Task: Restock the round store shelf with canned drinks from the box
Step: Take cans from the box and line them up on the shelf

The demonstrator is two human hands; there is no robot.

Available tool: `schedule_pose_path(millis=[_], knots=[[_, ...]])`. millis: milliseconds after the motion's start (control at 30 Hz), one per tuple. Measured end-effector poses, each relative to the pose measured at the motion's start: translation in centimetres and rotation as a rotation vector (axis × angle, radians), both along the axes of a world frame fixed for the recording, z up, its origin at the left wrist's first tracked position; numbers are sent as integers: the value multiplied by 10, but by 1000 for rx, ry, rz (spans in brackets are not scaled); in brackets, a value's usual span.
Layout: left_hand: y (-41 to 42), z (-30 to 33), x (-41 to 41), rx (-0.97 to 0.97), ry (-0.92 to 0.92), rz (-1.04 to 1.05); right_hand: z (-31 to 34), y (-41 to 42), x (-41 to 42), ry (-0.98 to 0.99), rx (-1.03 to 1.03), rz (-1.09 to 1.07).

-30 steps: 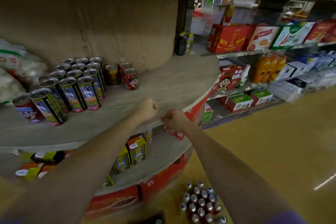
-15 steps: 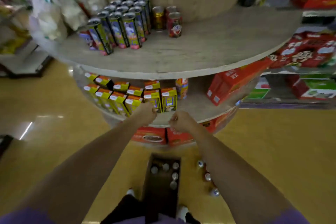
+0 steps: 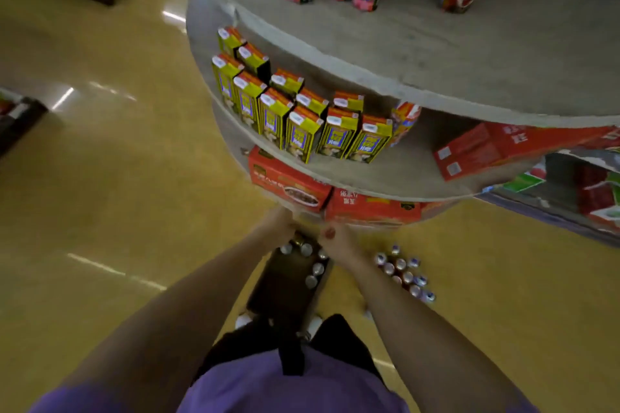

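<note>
Cardboard box (image 3: pixel 285 288) sat below the round shelf's rim (image 3: pixel 369 193), bare floor at nine o'clock. Left hand (image 3: pixel 280 228) and right hand (image 3: pixel 335 240) reached over its cans (image 3: pixel 312 273); their grip was unclear.

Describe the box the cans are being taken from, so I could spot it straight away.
Start at the round shelf and look down to the yellow floor at its foot. The box lies there, between the person's feet, with both hands reaching over its far end. It is dark brown and open-topped, with silver can tops showing inside, unlike the loose cluster of cans standing on the bare floor to its right.
</note>
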State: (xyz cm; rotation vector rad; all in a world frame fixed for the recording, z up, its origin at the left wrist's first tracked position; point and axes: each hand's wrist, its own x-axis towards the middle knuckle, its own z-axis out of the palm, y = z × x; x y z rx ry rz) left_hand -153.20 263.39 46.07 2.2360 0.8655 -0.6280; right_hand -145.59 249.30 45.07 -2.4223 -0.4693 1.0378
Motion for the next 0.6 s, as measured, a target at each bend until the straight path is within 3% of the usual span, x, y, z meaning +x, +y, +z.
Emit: schedule_pose_path(millis=[167, 400, 600], knots=[[10, -39, -37, -88, -13, 78, -29, 23, -17, -34, -39, -63], [13, -79, -44, -201, 13, 340, -77, 31, -17, 37, -89, 27], [3, -134, -8, -266, 32, 695, -133, 38, 23, 255, -59, -13]])
